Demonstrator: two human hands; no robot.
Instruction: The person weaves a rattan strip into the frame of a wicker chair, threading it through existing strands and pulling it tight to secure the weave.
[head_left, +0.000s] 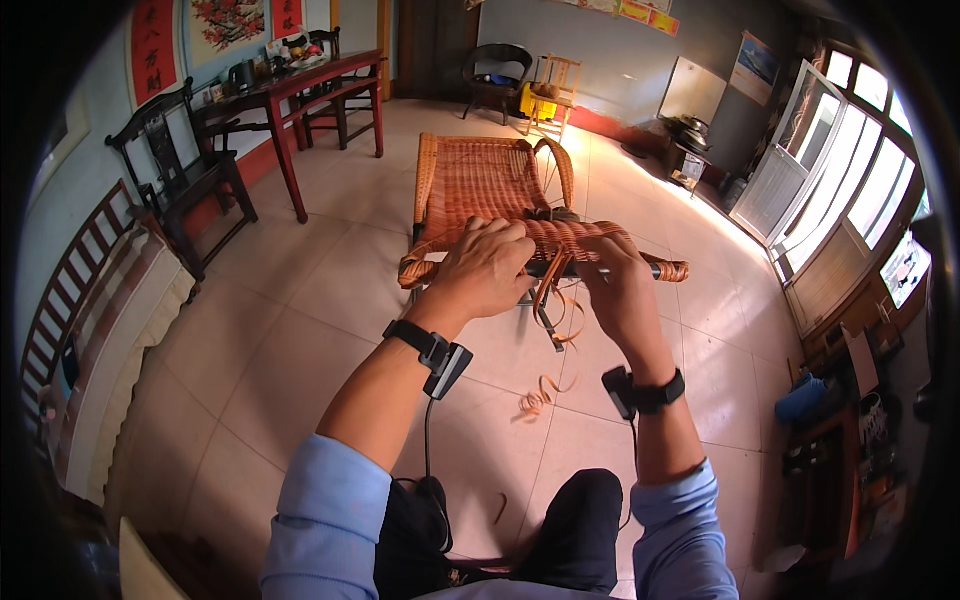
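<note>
A reddish-brown woven chair (484, 176), its strips wound over a metal frame, stands before me with its near edge towards me. My left hand (484, 266) grips that edge left of the middle, fingers over the weave and thumb lower down. To the right, my right hand (622, 289) curls its fingers over the same edge; its fingertips are partly hidden. Loose weaving strips (553, 277) dangle in curls between both hands. Below them is a curled strip (536, 401). A dark object (553, 214) lies on the weave behind the edge.
Tiled floor (255, 367) surrounds the chair. Along the left stand a red wooden table (277, 94), a dark wooden chair (169, 161) and a bed (124, 300). A bamboo chair (556, 82) stands at the back. At right are a glazed door (795, 150) and a cluttered shelf (832, 480).
</note>
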